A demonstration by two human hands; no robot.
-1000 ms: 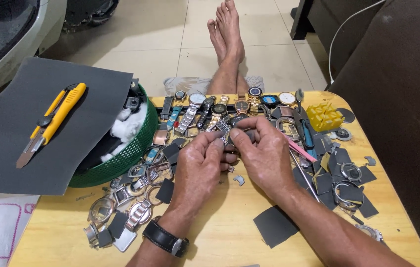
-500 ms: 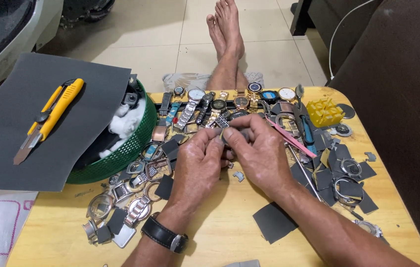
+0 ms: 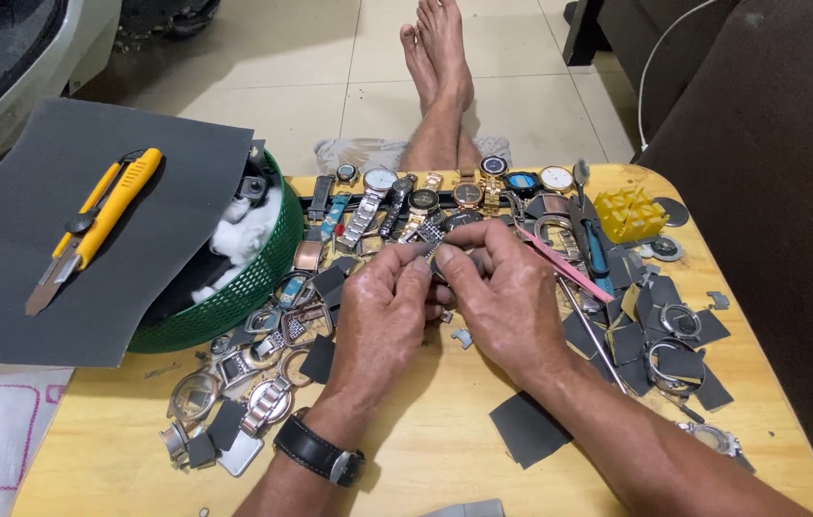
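Observation:
My left hand (image 3: 382, 311) and my right hand (image 3: 502, 292) meet over the middle of a wooden table (image 3: 425, 450). Both pinch a small metal watch band piece (image 3: 432, 236) between the fingertips. A black wristwatch (image 3: 320, 452) sits on my left wrist. A row of wristwatches (image 3: 445, 191) lies just beyond the hands. Loose watch cases and bezels (image 3: 244, 393) are scattered to the left of my left hand.
A green basket (image 3: 234, 297) with white cloth stands at left, under a dark grey sheet (image 3: 71, 239) carrying a yellow utility knife (image 3: 100, 225). Pink tweezers (image 3: 564, 268), a yellow block (image 3: 628, 213) and dark sandpaper scraps (image 3: 531, 426) lie at right. Bare feet (image 3: 440, 57) rest beyond the table.
Both hands stay together on the small metal piece, with only slight finger shifts. The view has drifted a little.

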